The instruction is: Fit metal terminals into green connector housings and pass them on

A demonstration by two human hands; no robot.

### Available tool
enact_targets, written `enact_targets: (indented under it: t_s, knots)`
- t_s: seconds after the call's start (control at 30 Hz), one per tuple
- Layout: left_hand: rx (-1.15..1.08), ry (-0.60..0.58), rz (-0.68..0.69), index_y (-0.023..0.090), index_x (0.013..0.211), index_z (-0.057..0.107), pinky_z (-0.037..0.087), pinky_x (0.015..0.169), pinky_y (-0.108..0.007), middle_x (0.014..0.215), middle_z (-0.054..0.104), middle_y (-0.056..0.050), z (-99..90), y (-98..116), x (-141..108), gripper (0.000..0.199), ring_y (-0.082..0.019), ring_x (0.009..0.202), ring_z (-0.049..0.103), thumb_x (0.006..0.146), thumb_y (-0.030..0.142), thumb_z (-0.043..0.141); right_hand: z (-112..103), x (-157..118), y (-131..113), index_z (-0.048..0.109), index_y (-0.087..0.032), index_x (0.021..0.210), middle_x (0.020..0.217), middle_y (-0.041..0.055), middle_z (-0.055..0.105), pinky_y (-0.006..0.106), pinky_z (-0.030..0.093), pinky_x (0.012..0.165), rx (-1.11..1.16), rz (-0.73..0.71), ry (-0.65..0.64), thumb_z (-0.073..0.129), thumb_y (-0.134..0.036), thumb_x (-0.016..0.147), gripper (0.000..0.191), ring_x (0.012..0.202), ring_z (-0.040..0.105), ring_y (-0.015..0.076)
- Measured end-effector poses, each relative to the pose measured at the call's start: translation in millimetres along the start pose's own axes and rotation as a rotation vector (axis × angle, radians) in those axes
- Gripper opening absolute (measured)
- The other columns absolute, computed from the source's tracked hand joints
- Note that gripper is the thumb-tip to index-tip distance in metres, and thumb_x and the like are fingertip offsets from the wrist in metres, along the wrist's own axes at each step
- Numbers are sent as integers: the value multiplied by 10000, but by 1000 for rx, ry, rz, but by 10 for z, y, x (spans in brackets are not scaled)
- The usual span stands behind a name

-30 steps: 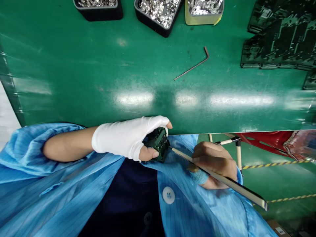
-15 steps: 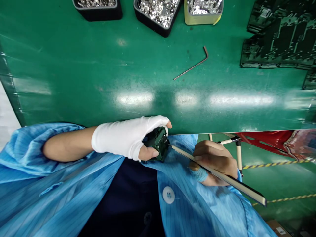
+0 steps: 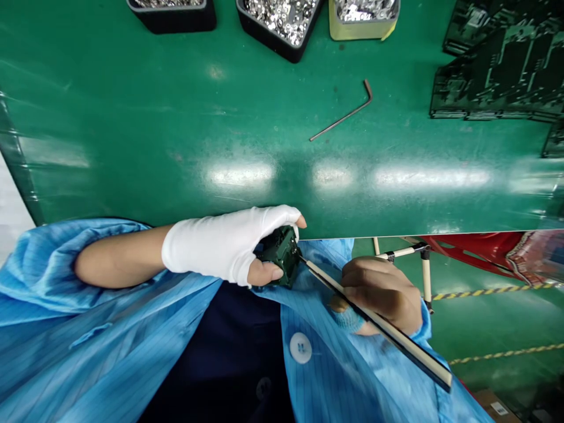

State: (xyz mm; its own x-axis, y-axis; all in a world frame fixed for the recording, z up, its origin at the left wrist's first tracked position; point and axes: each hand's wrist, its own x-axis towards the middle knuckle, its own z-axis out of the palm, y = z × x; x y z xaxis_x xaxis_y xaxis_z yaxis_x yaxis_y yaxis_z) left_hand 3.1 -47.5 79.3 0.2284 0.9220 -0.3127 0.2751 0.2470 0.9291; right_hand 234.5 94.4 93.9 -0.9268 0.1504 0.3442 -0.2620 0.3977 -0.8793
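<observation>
My left hand (image 3: 233, 244), in a white fingerless glove, is wrapped round a small dark green plastic block (image 3: 282, 252) just off the table's front edge. Its thumb presses the near side; the fingers behind the block are partly hidden. My right hand (image 3: 383, 291), with a light blue band on one finger, grips a long slim cream-and-black tool (image 3: 412, 346). The tool slants up to the left, and its thin dark tip meets the block's right face. Whether the tip is inside an opening I cannot tell.
On the green table (image 3: 154, 147) lies an L-shaped hex key (image 3: 341, 120). Behind it stand two black bins (image 3: 277, 44) and a yellow bin (image 3: 363, 30) of small metal parts. Several dark green pieces (image 3: 497, 82) are at right. A red seat (image 3: 476, 249) is beyond the edge.
The tool's back end has swung down and to the left as my right hand turned. Its tip stays at the block. My left hand and the block have barely moved.
</observation>
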Motion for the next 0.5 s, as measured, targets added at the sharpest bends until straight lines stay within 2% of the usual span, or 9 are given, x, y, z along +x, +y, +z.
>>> enact_targets:
  t_s: [0.13,0.27,0.33,0.5]
  knots:
    - [-1,2,-9,213,1236,447,516,762,-364,1141,633,-108,-2,3,1,569,-253,901,626,817,570,588,5,-31,-24,540,-154,1020,668,23,560,297,471,538,-44,-19,-24,420,-260,1017,160,621,556,150]
    - [6,12,-3,230,1235,447,512,756,-365,1136,635,-101,0,3,-1,573,-260,903,628,806,578,599,2,-69,-51,537,-160,971,660,22,571,297,483,535,-81,1,-39,460,-147,975,78,618,569,154]
    - [1,11,-5,236,1236,446,514,753,-371,1123,640,-99,0,7,0,569,-261,892,628,809,581,595,-7,-83,-63,542,-170,929,666,27,590,299,492,530,-93,13,-60,479,-94,939,99,614,589,161]
    - [-9,9,-10,243,1235,448,515,764,-373,1130,639,-97,-2,17,5,574,-260,891,628,791,565,617,-19,-70,-77,550,-191,862,671,17,611,289,504,530,-120,45,-42,498,-81,916,133,607,598,148]
